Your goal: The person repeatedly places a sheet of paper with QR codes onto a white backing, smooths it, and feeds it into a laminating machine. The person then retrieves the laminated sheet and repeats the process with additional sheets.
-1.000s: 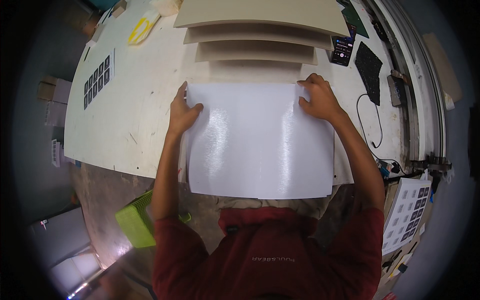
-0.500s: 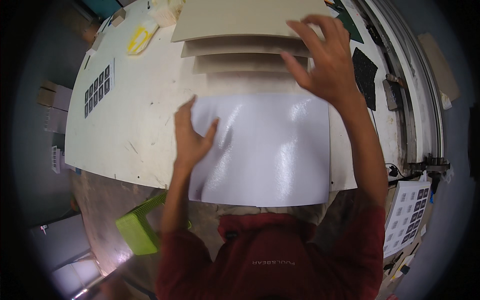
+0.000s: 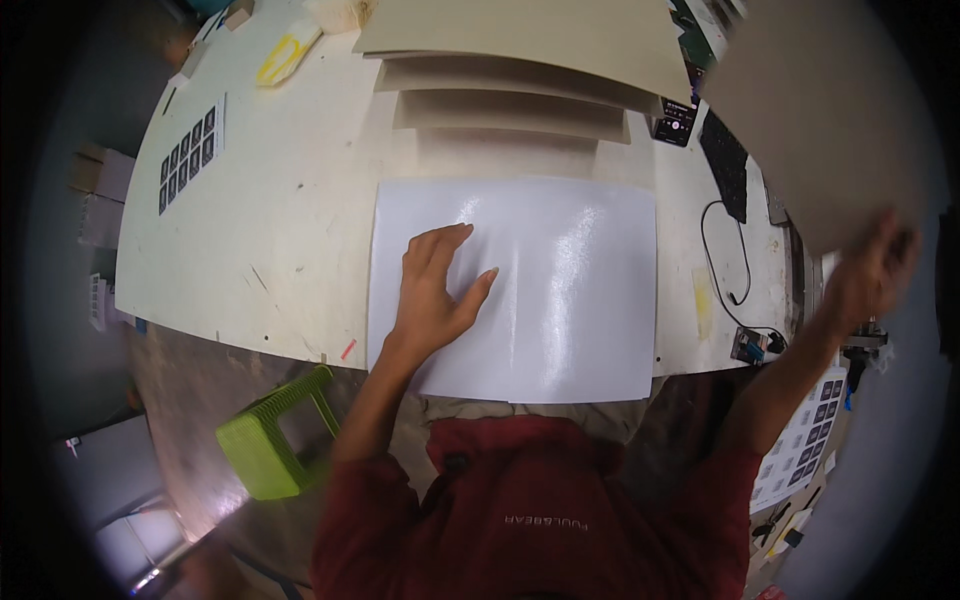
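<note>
A glossy white sheet (image 3: 590, 300) lies on the worktable in front of me, with a faint crease line down its middle. Over its left half is my left hand (image 3: 435, 290), fingers spread and holding nothing. Out at the far right, my right hand (image 3: 880, 265) grips the lower edge of a large grey-brown board (image 3: 810, 120), raised and tilted. The fingers of that hand are somewhat blurred. Beyond the sheet, several beige boards (image 3: 530, 35) are stacked in stepped layers.
A printed sheet (image 3: 193, 155) lies at the left of the table (image 3: 280, 220). To the right are a phone (image 3: 676, 122), a black cable (image 3: 707, 225), a black textured piece (image 3: 724, 165) and a small box (image 3: 750, 345). On the floor stands a green plastic stool (image 3: 262, 445).
My right hand has swung from the board stack out to the right and now holds a grey-brown board. The left hand has moved right, further over the white sheet.
</note>
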A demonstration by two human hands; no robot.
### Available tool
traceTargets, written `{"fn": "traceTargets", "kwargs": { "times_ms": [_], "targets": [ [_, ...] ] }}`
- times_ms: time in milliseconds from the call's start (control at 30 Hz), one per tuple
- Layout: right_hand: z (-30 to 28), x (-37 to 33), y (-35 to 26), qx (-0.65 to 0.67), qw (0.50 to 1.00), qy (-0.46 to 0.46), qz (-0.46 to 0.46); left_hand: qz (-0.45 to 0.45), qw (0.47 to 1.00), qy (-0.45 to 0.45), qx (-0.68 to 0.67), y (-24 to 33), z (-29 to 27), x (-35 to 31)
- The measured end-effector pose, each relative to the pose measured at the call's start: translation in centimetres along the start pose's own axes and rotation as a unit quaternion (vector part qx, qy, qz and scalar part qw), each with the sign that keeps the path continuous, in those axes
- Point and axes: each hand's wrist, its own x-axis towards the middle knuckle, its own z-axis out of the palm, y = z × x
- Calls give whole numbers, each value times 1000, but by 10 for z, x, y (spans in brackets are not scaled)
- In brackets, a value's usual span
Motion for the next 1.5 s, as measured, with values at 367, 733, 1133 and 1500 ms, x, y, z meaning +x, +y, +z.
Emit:
{"fn": "traceTargets", "kwargs": {
  "times_ms": [367, 733, 1133, 1500],
  "targets": [
    [-87, -217, 70, 137, 860, -246, 426, 41, 996, -75, 25, -16, 37, 23],
    [-35, -259, 42, 122, 811, -385, 423, 65, 989, -96, 94, -22, 56, 30],
    [-25, -255, 39, 113, 812, -388, 422, 93, 985, -79, 121, -29, 66, 25],
    [-25, -252, 34, 58, 817, -406, 405, 81, 977, -123, 151, -25, 60, 29]
  ]
}}
